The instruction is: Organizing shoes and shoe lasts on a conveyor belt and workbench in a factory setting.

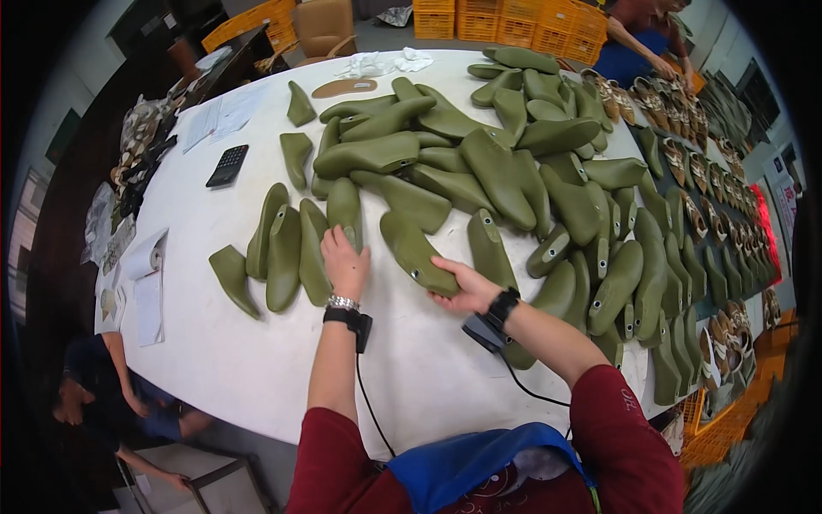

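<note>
In my right hand is a green shoe last, gripped by its near end and tilted over the white table. My left hand has its fingers closed on the near end of another green shoe last. Left of that hand, several lasts stand side by side in a row, among them an upright last and a leaning last at the row's end. Right of and beyond my hands spreads a big loose heap of green lasts. My left palm hides part of its grip.
On the white table lie a black calculator, a notepad, papers and a tan insole. Rows of shoes stand at the right. A co-worker is at the far right, another person at the lower left.
</note>
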{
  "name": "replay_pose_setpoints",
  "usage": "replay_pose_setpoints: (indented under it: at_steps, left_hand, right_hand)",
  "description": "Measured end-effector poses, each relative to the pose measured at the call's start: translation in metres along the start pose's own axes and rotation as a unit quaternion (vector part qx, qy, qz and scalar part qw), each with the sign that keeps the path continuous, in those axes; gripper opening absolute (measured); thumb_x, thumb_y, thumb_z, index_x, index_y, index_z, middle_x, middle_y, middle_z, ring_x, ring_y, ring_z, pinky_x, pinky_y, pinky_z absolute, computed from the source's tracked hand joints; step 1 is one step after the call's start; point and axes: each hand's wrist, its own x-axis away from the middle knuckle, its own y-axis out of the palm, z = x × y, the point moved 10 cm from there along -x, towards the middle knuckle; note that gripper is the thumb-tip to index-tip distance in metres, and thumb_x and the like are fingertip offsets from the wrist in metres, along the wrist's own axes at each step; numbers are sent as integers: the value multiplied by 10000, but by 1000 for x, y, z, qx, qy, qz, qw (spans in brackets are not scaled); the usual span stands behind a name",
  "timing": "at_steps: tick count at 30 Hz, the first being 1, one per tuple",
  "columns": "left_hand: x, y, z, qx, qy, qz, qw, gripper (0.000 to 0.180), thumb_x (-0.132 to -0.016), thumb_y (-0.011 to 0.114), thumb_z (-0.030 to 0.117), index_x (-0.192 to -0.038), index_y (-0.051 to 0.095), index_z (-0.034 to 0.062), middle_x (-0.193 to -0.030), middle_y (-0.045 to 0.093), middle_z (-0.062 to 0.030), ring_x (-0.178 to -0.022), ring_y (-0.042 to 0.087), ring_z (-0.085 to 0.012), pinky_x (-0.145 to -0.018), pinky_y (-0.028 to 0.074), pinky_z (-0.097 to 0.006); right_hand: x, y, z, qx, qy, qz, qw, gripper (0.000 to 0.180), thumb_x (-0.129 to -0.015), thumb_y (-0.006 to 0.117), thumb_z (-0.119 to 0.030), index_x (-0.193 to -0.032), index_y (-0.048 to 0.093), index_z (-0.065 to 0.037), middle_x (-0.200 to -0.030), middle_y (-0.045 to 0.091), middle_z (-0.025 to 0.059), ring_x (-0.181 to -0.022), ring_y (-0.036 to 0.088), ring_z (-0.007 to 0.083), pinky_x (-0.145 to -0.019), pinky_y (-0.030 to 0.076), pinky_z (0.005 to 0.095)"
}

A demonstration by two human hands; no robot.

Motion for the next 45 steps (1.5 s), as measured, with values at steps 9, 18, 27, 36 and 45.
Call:
replay_pose_setpoints:
  at_steps: [9, 18, 27, 36, 45]
  left_hand:
    - [82, 65, -35, 658, -500, -192, 530, 386, -882, 510, 100, -1226, 432, -58, -1175, 550, -129, -1057, 556, -234, -896, 466, -371]
    - [-65, 76, 204, 784, -389, -346, 338, 358, -900, 517, 131, -1209, 445, -34, -1203, 516, -162, -1106, 507, -255, -962, 409, -398]
    - [-99, 114, 231, 732, -323, -395, 452, 359, -902, 523, 157, -1211, 444, -7, -1134, 556, -158, -1066, 526, -220, -888, 458, -319]
    - [-9, 140, -50, 308, -355, -285, 835, 470, -764, 603, 100, -1209, 475, 27, -1196, 513, -121, -1120, 462, -257, -952, 365, -360]
    - [-22, 56, -96, -23, -118, -116, 986, 767, -661, 713, 201, -1297, 323, 25, -1209, 468, -204, -1134, 448, -353, -937, 388, -398]
  right_hand:
    - [158, -46, -16, -156, -39, -68, 985, 445, -887, 488, -436, -1152, 505, -79, -913, 588, 209, -668, 543, 233, -569, 461, 280]
    - [175, -57, -222, -163, -241, -107, 951, 525, -831, 560, -488, -1090, 503, -35, -894, 531, 123, -700, 526, 176, -557, 472, 247]
    - [156, -110, -286, -54, -362, 104, 925, 320, -892, 544, -234, -1127, 455, -35, -913, 575, 113, -709, 555, 157, -611, 489, 254]
    - [32, 2, -192, 727, -374, 156, 554, 379, -736, 613, -158, -1084, 565, -17, -954, 606, 166, -839, 589, 326, -787, 483, 355]
    - [-60, 30, -142, 855, -326, 281, 291, 930, -643, 706, -209, -1424, 204, -175, -1131, 428, 203, -1017, 440, 330, -842, 352, 418]
